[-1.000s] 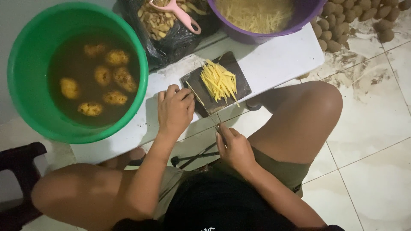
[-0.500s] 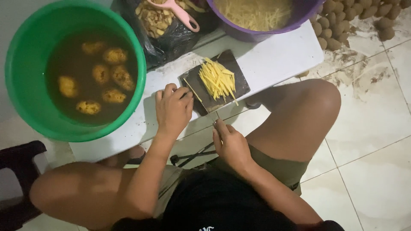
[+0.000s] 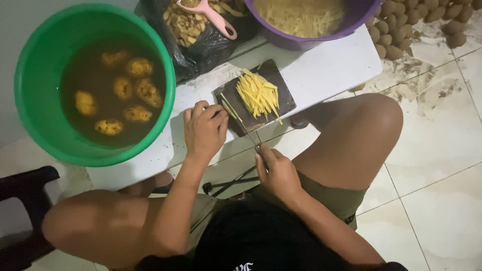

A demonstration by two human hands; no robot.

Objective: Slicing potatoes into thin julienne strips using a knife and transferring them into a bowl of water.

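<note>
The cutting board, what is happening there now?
A seated person is slicing on a small dark cutting board. The left hand presses a piece at the board's near edge, while the right hand holds a knife. A pile of yellow strips lies on the board. Peeled potatoes soak in the green bucket.

Both hands curled: left (image 3: 205, 131) fingers down, right (image 3: 277, 174) gripping.

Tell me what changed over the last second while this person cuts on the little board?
Very little. The left hand stays pressed at the near-left corner of the dark cutting board, and the right hand keeps hold of the knife, its blade at the board's near edge. Nothing was picked up or let go. The pile of yellow strips, green tub and purple bowl stayed put.
</note>
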